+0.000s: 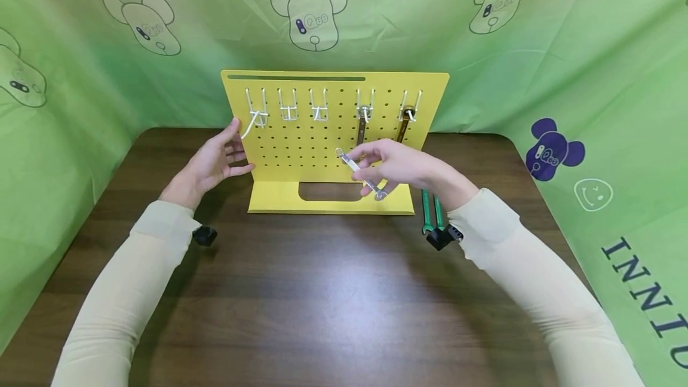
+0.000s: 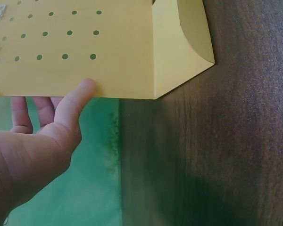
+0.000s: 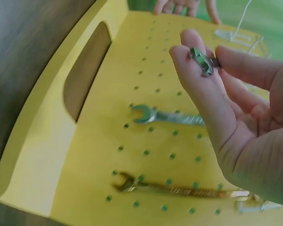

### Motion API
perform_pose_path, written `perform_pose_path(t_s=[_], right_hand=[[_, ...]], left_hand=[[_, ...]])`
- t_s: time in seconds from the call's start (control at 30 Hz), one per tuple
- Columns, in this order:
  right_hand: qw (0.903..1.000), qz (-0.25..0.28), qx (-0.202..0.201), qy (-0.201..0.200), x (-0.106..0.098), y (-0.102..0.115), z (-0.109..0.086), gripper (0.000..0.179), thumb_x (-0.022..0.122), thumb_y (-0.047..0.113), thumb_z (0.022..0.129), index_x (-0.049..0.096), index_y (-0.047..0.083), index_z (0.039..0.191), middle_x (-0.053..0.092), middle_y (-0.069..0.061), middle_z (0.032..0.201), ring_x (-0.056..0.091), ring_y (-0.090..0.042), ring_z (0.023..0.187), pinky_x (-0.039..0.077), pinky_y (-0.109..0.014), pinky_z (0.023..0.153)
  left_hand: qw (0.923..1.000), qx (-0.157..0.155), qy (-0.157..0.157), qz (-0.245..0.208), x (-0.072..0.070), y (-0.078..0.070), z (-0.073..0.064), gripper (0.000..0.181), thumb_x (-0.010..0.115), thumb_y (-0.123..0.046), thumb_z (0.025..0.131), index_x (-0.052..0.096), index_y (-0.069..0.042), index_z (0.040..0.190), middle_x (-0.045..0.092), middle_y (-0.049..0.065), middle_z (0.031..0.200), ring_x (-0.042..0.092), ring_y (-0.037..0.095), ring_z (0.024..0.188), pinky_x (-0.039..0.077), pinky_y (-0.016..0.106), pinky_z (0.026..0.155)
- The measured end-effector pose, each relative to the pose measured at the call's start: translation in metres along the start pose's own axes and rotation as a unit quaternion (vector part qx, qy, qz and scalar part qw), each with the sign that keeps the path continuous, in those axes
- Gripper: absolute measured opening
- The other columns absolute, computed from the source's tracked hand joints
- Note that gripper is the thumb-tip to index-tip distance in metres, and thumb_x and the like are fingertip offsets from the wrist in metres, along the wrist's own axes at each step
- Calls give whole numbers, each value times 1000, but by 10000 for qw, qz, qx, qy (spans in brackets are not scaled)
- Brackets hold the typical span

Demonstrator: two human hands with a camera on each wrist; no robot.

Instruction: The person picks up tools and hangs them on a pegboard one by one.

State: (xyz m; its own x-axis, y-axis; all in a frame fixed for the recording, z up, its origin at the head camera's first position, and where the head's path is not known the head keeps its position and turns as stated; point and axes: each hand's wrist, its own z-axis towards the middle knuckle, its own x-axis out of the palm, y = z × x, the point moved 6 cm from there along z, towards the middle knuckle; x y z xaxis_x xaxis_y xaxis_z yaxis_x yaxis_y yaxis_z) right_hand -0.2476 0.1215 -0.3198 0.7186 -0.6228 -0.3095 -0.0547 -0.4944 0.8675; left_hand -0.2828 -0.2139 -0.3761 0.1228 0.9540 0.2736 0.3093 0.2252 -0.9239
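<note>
My left hand (image 1: pixel 211 161) holds the left edge of a yellow pegboard (image 1: pixel 414 82); in the left wrist view the thumb lies on its front face and the other fingers reach behind. In front of the board, my right hand (image 1: pixel 400 163) pinches a silver wrench (image 1: pixel 352 165) between thumb and fingers, its ring end pointing up and left. A second silver wrench (image 3: pixel 172 116) and a bronze-coloured wrench (image 3: pixel 179 189) hang from hooks on the board's right half, open ends down. My right hand partly covers both in the head view.
Three white wire hooks without tools, among them the leftmost hook (image 1: pixel 259 117), stick out from the board's left half. Two green wrenches (image 1: pixel 427 214) lie on the brown table (image 1: pixel 301 297) by my right wrist. Green printed cloth (image 1: pixel 376 34) surrounds the table's back and sides.
</note>
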Motion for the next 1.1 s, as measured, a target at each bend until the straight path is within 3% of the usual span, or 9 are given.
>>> perform_pose_path(t_s=[0.23, 0.47, 0.67, 0.83, 1.1], right_hand=[[9985, 184, -349, -390, 10, 26, 4, 42, 67, 11, 100, 56, 12, 140, 59, -20, 119, 73, -33, 92, 63, -50, 73], [9946, 270, -691, -732, 16, 42, 7, 43, 67, 8, 99, 54, 5, 141, 60, -19, 118, 72, -34, 92, 64, -44, 70], [9893, 431, -907, -1059, 17, 44, 10, 38, 70, 12, 98, 59, 7, 135, 65, -15, 116, 73, -30, 91, 63, -51, 73], [9856, 554, -1073, -1184, 17, 42, 12, 38, 71, 14, 98, 60, 8, 133, 68, -16, 115, 73, -28, 91, 63, -40, 65], [9835, 619, -1166, -1237, 14, 43, 14, 42, 70, 15, 98, 56, 5, 137, 66, -22, 119, 73, -28, 90, 64, -41, 66]], left_hand=[[10000, 12, -83, -27, -3, 0, -1, 46, 63, -55, 96, 46, -13, 101, 40, 7, 110, 40, 26, 112, 49, 53, 105], [9999, -49, 7, -96, -2, 2, -1, 45, 63, -55, 96, 46, -14, 101, 42, 6, 109, 42, 24, 111, 47, 52, 107], [9998, -60, 20, -180, -2, 4, 0, 44, 63, -54, 96, 47, -14, 100, 43, 6, 109, 43, 25, 111, 47, 53, 106], [9998, -78, 63, -197, -2, 5, 1, 42, 62, -53, 98, 47, -14, 100, 40, 6, 109, 41, 25, 112, 46, 53, 107], [10000, -50, -20, -66, 0, 2, 0, 46, 63, -56, 96, 45, -14, 102, 41, 6, 109, 40, 25, 112, 48, 52, 106]])
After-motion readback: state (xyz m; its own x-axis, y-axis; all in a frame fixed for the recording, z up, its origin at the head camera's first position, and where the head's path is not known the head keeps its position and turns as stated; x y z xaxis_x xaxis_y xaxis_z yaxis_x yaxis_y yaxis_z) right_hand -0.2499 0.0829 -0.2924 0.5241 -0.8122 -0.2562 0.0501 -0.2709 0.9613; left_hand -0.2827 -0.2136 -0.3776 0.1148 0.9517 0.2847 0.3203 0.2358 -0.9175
